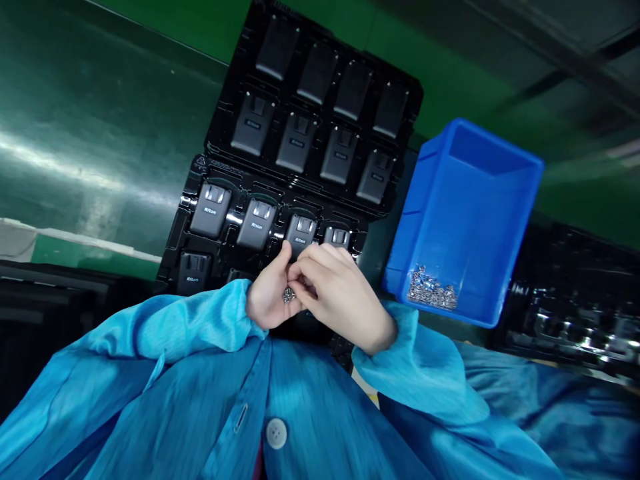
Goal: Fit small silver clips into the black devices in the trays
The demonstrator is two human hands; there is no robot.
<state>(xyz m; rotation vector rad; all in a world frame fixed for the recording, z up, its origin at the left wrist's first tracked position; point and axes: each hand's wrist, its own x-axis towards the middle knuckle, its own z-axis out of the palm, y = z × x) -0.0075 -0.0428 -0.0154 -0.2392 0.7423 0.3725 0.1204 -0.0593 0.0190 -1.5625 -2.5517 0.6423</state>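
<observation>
My left hand (269,297) is cupped, palm up, around a small cluster of shiny metal parts (289,295). Over it bends my right hand (345,297), its thumb and fingertips pinched together beside the left fingers; whatever lies in that pinch is too small to make out. Just beyond both hands is a black moulded tray (230,175) with black cases marked "Riton" in its pockets. One such case (301,230) sits right at my fingertips, partly covered by them. Another case (257,225) lies to its left, showing metal tabs in its upper slots.
A second black tray (215,137) of cases adjoins at the far side. To the right stands a blue bin (463,227) with a pile of small metal parts (431,291) in its near corner. Dark stacked trays (45,300) are at left. A green work surface (125,120) lies beneath.
</observation>
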